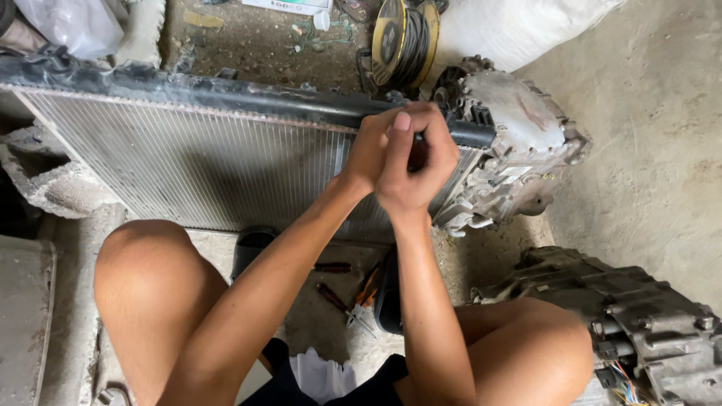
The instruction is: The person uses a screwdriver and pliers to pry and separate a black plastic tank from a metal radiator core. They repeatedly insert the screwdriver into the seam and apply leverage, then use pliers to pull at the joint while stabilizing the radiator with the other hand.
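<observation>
Both hands clenched together at the radiator's top edge: right hand fisted around a dark tool handle, mostly hidden; left hand pressed against it, whether it grips anything can't be told. Radiator stands upright on its edge, leaning on a grey engine casing. Screwdrivers lie on the floor between the knees.

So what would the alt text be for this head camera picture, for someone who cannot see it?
A seated person's left hand and right hand clasp together at the black top edge of a finned metal radiator standing on a concrete floor. Screwdrivers lie between the knees, grey engine parts to the right.
</observation>
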